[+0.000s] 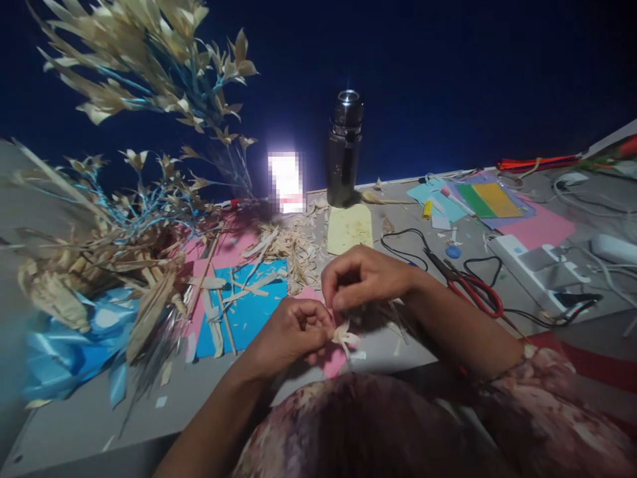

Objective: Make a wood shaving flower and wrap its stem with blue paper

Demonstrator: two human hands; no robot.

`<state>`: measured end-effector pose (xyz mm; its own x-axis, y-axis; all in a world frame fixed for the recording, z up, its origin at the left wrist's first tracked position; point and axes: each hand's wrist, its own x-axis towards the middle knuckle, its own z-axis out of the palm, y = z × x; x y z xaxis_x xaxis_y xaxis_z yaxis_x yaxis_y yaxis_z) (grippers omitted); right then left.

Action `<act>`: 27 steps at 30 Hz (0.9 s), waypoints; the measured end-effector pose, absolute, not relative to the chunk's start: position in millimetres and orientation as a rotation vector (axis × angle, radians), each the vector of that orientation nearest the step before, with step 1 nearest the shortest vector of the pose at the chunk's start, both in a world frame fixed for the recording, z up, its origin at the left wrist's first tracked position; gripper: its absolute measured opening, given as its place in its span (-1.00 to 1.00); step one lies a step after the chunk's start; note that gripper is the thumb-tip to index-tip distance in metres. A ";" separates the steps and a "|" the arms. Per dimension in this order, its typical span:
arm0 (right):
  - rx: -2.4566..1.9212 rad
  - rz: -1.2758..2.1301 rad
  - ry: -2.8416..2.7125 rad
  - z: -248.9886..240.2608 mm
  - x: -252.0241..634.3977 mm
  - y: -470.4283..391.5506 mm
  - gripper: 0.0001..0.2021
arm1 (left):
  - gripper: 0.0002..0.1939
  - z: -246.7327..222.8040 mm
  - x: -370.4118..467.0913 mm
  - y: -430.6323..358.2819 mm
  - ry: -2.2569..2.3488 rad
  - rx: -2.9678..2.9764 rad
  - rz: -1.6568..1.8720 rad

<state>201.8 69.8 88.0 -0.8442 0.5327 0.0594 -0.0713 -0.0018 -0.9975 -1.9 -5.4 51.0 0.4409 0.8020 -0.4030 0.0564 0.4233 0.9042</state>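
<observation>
My left hand [298,328] is closed in a pinch on a small pale dried-husk flower [344,336], whose petals stick out to the right of the fingertips. Just above and to the right, my right hand [368,275] has its fingers curled together over the flower. Whatever its fingertips hold, if anything, is hidden. Pink paper [332,364] lies on the table below both hands. Left of them, husk strips and a thin stick are scattered over a blue sheet [271,309].
Husk flowers on blue stems [199,99] rise at the left above a heap of dried husks [154,299]. A dark flask [343,162] stands at the back beside a bright blurred screen [286,182]. Red-handled scissors [478,297] and a white power strip [532,272] lie at the right.
</observation>
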 end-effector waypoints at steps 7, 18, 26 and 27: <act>-0.945 1.609 -1.246 47.6 190.1 32.6 -0.82 | -0.77 48.8 3.8 -11.0 1.041 0.691 1.029; -1.110 1.430 -1.170 37.6 165.2 4.4 -0.92 | -0.80 41.9 13.9 -8.1 1.090 0.682 1.165; -1.028 1.107 -1.294 35.1 160.6 2.9 -0.93 | -0.89 45.9 16.2 -13.7 1.322 0.934 1.348; -1.018 1.076 -1.299 35.1 160.2 2.7 -0.92 | -0.90 47.2 18.0 -14.0 1.347 1.009 1.392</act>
<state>160.2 2.7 35.1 -0.0179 0.9763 0.2156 -0.0306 0.2150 -0.9761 18.0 -14.0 47.2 -0.2391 0.9701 -0.0408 -0.0724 0.0241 0.9971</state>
